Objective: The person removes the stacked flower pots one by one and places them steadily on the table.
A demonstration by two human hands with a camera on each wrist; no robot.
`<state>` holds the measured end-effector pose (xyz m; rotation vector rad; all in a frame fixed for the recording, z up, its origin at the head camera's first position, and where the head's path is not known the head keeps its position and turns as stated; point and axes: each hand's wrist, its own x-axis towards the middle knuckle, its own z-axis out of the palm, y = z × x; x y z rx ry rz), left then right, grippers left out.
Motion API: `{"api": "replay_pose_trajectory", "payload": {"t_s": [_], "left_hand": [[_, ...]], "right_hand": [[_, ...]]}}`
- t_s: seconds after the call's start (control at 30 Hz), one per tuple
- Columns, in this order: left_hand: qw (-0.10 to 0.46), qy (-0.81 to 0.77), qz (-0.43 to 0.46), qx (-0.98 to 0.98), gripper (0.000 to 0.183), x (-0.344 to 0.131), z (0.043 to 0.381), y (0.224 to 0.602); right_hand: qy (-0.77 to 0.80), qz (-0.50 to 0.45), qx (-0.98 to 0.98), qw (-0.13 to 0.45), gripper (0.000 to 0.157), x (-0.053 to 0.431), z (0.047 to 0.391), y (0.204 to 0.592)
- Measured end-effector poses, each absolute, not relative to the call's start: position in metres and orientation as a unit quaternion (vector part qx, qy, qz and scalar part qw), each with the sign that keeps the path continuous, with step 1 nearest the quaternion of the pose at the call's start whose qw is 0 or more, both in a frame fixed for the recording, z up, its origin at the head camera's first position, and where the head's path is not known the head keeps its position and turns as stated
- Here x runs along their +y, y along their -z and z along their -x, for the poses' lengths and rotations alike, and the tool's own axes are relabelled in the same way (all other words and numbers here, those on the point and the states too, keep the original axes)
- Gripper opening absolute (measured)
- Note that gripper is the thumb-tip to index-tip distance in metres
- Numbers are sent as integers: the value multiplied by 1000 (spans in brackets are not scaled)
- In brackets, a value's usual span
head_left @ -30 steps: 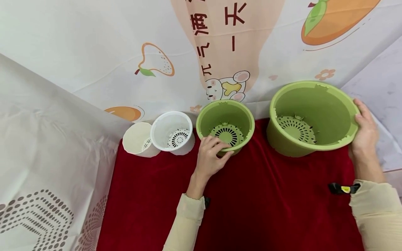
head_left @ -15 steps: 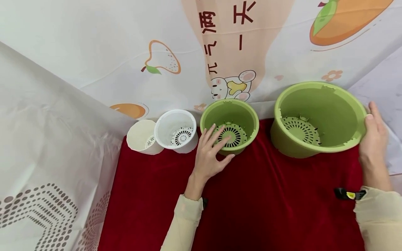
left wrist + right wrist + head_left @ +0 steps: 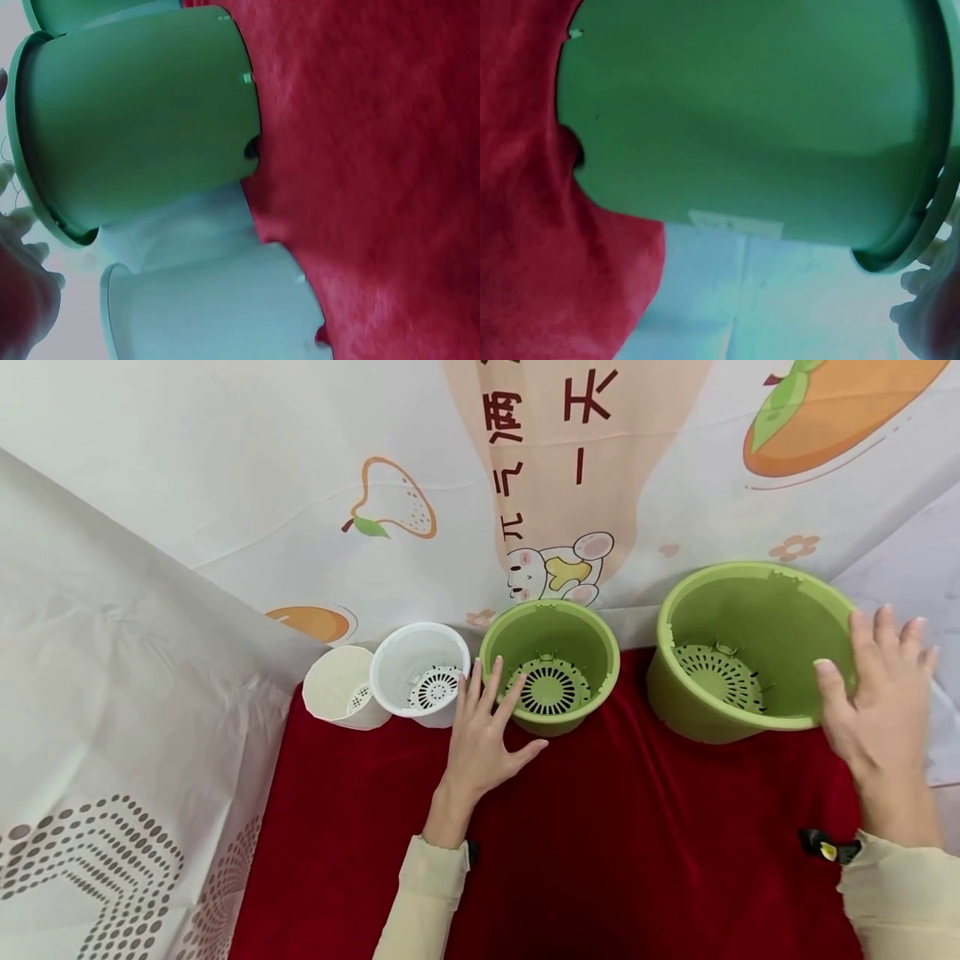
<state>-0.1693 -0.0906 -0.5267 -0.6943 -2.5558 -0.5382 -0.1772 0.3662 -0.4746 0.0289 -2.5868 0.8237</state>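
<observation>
Plant pots with slotted bases stand upright in a row. My left hand (image 3: 480, 739), fingers spread, hovers at the front left of the smaller green pot (image 3: 550, 718), near the white pot (image 3: 431, 714). Fingers straight, my right hand (image 3: 885, 718) is over the right rim of the large green pot (image 3: 697, 714); I cannot tell whether either hand touches a rim. In the left wrist view the green pot (image 3: 142, 112) stands beside the white pot (image 3: 210, 307). The right wrist view shows the large pot's side (image 3: 742, 120), fingertips near its rim.
A cream pot (image 3: 337, 689) stands at the left end, against the white pot. Red cloth (image 3: 600, 860) covers the table. Behind the row rises a printed white curtain (image 3: 285, 510), with pale sheeting (image 3: 112, 693) along the left.
My left hand has let go of the smaller green pot's rim, spread its fingers and shifted left. The right hand has left the large pot's outer side and moved over its rim.
</observation>
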Motion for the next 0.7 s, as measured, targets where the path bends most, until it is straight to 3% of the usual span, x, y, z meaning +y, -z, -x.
{"api": "replay_pose_trajectory", "payload": {"t_s": [0.17,0.7], "left_hand": [[206,170,228,-936,100,-99,166,527],[185,130,190,-955,109,-116,159,529]], "right_hand": [[-241,-42,-956,162,71,350,174,466],[-190,-150,-946,214,84,297,169,475]]}}
